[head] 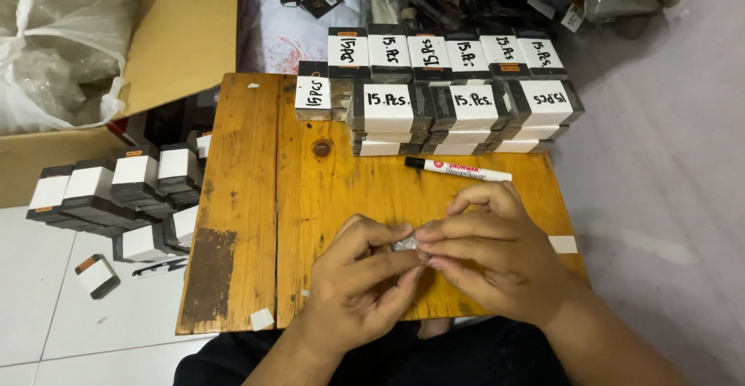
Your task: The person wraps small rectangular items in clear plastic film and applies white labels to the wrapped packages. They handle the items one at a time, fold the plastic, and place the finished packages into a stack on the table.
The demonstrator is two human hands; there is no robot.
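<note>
My left hand (357, 277) and my right hand (489, 250) meet over the near part of a low wooden table (248, 200). Between their fingertips they pinch a small shiny silvery piece (403, 242), mostly hidden by the fingers. A white marker with a black cap (458, 170) lies on the table just beyond my right hand. Stacks of dark packs with white handwritten labels (434, 95) stand in rows along the far edge of the table.
More dark packs with blank white labels (124, 192) lie on the white tiled floor at left, one loose (97, 276) near a pen (159, 267). A cardboard box (182, 37) holds clear plastic bags (54, 37). A folded white shirt (291, 21) lies behind the table.
</note>
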